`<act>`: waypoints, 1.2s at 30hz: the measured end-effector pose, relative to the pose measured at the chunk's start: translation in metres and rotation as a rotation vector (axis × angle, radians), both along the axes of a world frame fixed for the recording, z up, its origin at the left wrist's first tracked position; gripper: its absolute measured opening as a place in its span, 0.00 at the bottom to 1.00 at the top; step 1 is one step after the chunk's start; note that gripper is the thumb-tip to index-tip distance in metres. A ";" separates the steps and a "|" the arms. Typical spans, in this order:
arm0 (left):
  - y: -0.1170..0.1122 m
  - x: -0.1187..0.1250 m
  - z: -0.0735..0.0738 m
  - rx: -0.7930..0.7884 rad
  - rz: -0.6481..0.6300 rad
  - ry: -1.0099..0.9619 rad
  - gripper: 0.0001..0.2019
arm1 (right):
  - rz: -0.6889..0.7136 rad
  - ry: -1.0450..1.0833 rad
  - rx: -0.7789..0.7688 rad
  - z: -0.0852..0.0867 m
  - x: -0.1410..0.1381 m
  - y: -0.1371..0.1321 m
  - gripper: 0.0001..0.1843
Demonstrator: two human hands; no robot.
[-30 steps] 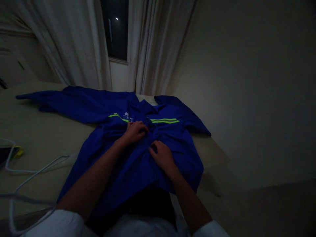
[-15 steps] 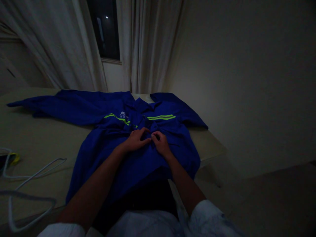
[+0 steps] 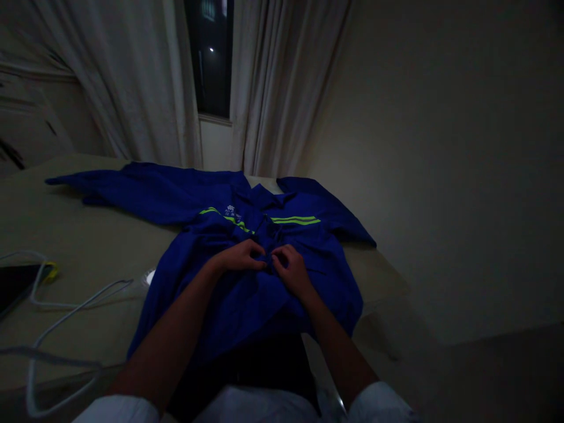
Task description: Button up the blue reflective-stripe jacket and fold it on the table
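Note:
A dark blue jacket with lime green chest stripes lies front-up on a pale table, its sleeves spread to the left and right. My left hand and my right hand meet at the jacket's front opening, below the stripes. Both hands have their fingers curled and pinched on the fabric edges there. The room is dim, so what lies between the fingertips is hard to make out.
White clothes hangers lie on the table at the left, beside a dark flat object with a yellow bit. Pale curtains frame a dark window behind the table. A bare wall stands to the right.
My right hand moved up from the lower front to join the left at the opening. Both hands have since shifted slightly lower on the jacket.

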State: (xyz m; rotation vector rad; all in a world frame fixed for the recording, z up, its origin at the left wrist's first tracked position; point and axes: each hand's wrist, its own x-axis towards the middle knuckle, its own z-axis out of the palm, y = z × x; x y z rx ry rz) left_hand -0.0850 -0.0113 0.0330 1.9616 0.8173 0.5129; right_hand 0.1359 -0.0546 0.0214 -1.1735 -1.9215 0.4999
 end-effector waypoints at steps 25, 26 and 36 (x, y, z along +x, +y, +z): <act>-0.003 0.011 -0.016 0.299 0.091 0.088 0.13 | -0.234 -0.678 0.037 0.024 -0.018 -0.013 0.06; -0.003 0.011 -0.016 0.303 0.084 0.099 0.13 | -0.230 -0.697 0.037 0.025 -0.018 -0.013 0.07; -0.005 0.009 -0.011 0.258 0.065 0.100 0.13 | -0.208 -0.681 0.081 0.023 -0.019 -0.020 0.08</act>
